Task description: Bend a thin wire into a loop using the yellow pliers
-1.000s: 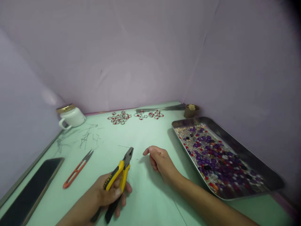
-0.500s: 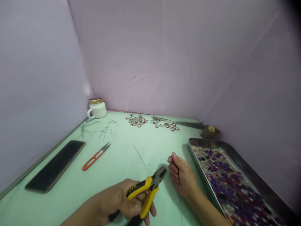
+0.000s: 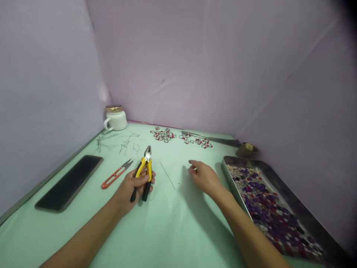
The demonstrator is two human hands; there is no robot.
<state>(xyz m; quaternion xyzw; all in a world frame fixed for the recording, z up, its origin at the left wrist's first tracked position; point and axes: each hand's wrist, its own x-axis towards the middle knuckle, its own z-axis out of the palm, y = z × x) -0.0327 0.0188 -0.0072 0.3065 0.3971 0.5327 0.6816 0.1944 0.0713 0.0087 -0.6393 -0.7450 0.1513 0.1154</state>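
My left hand (image 3: 131, 188) is wrapped round the handles of yellow-and-black pliers (image 3: 147, 163), whose jaws point away from me. To the right, my right hand (image 3: 205, 178) hovers over the green table with its fingers bent together; whatever is between the fingertips, if anything, is too small to make out. A thin wire piece (image 3: 167, 175) lies on the table between my two hands. Orange-handled thread snips (image 3: 117, 174) rest just left of the pliers. Beyond my hands sits a pile of small wire rings with red beads (image 3: 163, 134), with more beaded rings (image 3: 203, 142) to its right.
A dark phone (image 3: 69, 182) lies at the left edge. Cut wire bits (image 3: 128, 144) are scattered near a white lidded mug (image 3: 116, 120). Long wires (image 3: 217, 139) lie at the back, near a small brown cup (image 3: 247, 150). A metal tray (image 3: 235, 188) of mixed beads stands at right.
My left hand has carried the pliers forward and left, turning the jaws to point away. My right hand has moved forward and slightly left, above the table. The view has shifted a little.
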